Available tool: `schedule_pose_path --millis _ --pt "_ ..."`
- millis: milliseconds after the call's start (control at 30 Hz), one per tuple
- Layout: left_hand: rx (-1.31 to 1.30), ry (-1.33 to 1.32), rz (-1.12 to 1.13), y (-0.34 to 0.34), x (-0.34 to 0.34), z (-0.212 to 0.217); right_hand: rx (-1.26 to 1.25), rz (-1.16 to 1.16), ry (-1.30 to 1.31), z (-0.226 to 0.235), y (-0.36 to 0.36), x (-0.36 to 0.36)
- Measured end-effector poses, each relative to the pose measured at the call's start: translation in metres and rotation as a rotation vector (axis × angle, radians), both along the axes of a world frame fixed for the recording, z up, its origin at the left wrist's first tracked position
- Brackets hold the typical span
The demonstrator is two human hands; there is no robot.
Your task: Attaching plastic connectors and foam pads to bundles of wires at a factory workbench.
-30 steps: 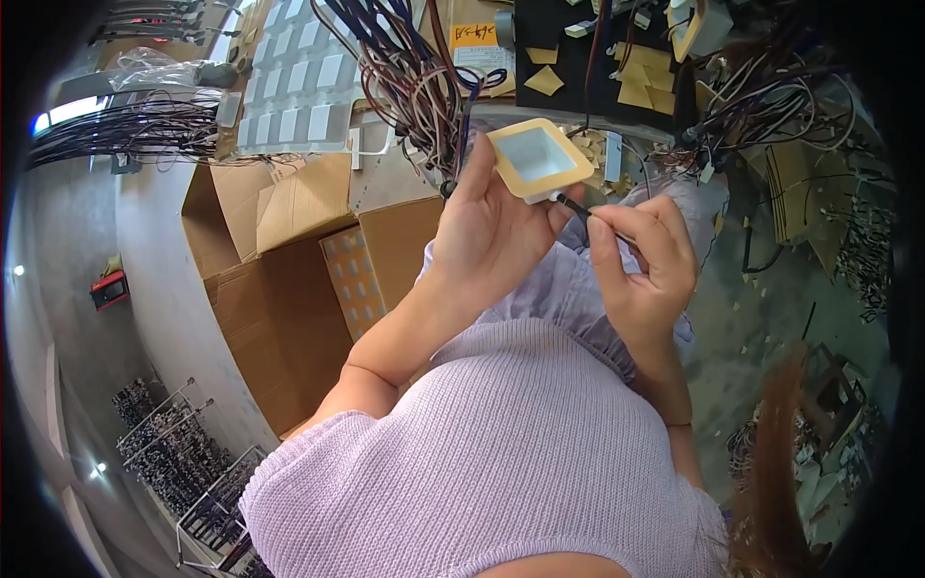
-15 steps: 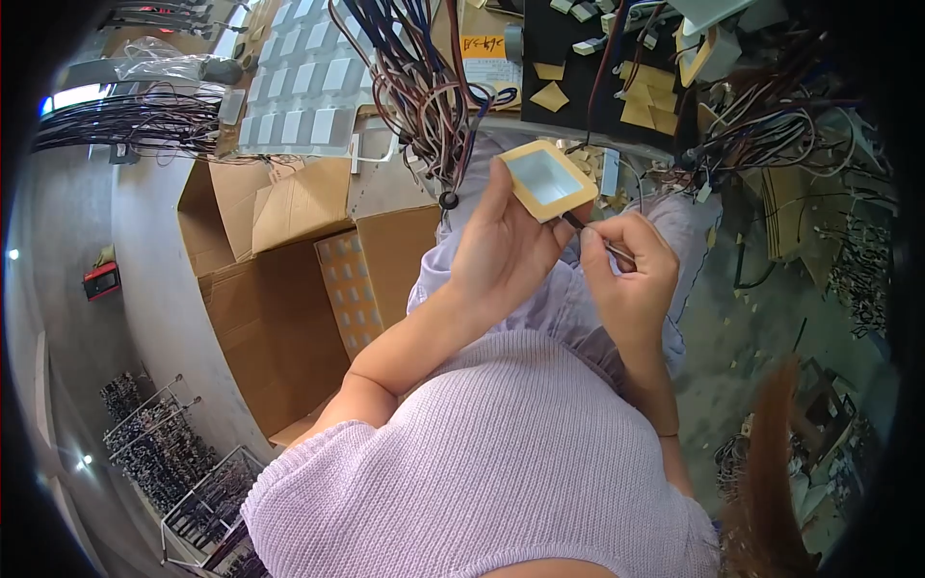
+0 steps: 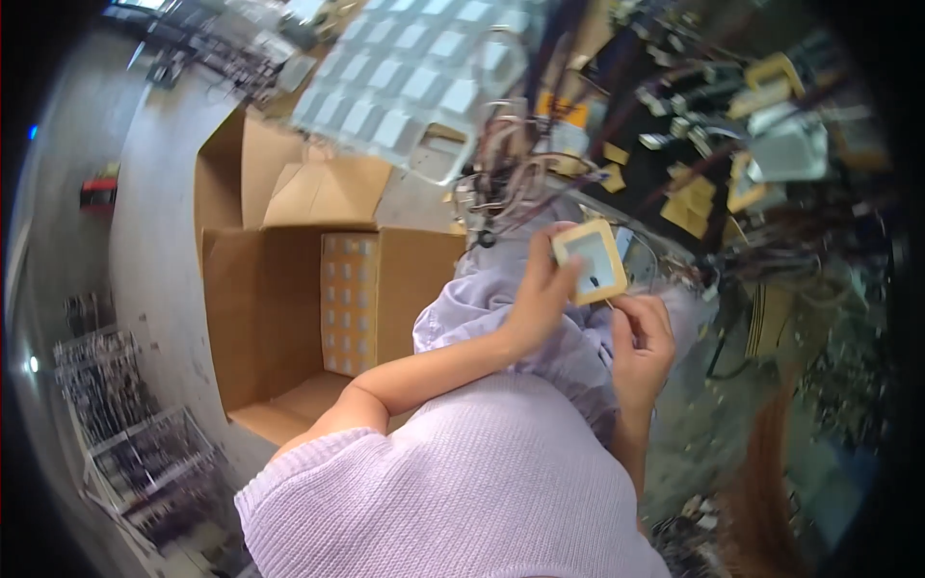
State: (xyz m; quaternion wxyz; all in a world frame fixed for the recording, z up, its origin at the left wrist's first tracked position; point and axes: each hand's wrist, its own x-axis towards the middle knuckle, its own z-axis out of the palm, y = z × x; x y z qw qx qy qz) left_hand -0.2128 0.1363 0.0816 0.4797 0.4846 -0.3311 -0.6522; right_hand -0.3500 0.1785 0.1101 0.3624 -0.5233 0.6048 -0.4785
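My left hand grips a small square part with a tan frame and a pale grey face, holding it up over my lap. My right hand is closed just below and right of it, pinching a thin wire or pin whose tip touches the square's lower edge. Both forearms come out of lilac knitted sleeves. A bundle of dark cables hangs just above the hands.
An open cardboard box with rows of small square parts stands at my left. A tray of pale square parts lies beyond it. The bench at upper right carries tan squares, wires and small parts. Wire racks stand at far left.
The view has swung and blurred, so the box and tray sit larger and nearer the middle. Both hands stay together on the square part, which now appears lower and to the right.
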Motion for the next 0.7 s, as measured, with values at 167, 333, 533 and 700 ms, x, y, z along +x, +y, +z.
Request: schedule_pose_path --millis 167,333,533,700 --pt "-0.190 -0.160 0.051 0.014 -0.008 -0.043 0.061 -0.100 -0.008 -0.028 0.007 -0.019" --pt "-0.359 -0.315 -0.110 0.012 0.003 -0.045 0.141 -0.048 -0.065 -0.024 -0.004 -0.019" --pt "-0.553 -0.505 -0.121 0.022 0.013 -0.038 0.044 0.110 -0.023 -0.027 -0.002 -0.016" --pt "-0.688 -0.500 -0.169 0.015 0.002 -0.031 -0.154 0.161 -0.141 -0.005 0.009 -0.006"
